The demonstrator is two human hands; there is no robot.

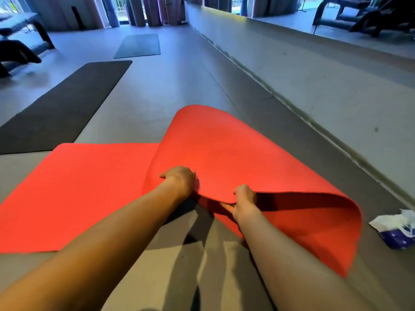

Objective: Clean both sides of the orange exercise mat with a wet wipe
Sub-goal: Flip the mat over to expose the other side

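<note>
Fingers [238, 190] of the right hand [244, 204] curled over the lifted edge of the orange exercise mat [89, 187], thumb underneath: pinch grip on that edge. Left hand [180, 181] just beside it on the left, knuckles up, clenched on the same edge; its fingertips are hidden by the fold. Head view, the only one. Mat lies on the grey floor [175, 90] directly in front of the person. Left portion flat on the floor. Right portion raised and bent over toward the left in a loose arch, with its free edge held by both hands near the mat's middle. Shaded hollow visible beneath the arch on the right. Both forearms bare, reaching forward from the lower frame edge. Wet wipe pack [396, 231], white and purple, on the floor to the right of the mat, near but not touching; white sheet sticking out of its top. Black mat [60, 104] flat on the floor beyond and to the left, apart from the orange one. Grey mat [138, 46] flat, farther back. Rolled mats [143, 10] upright at the far wall.
</note>
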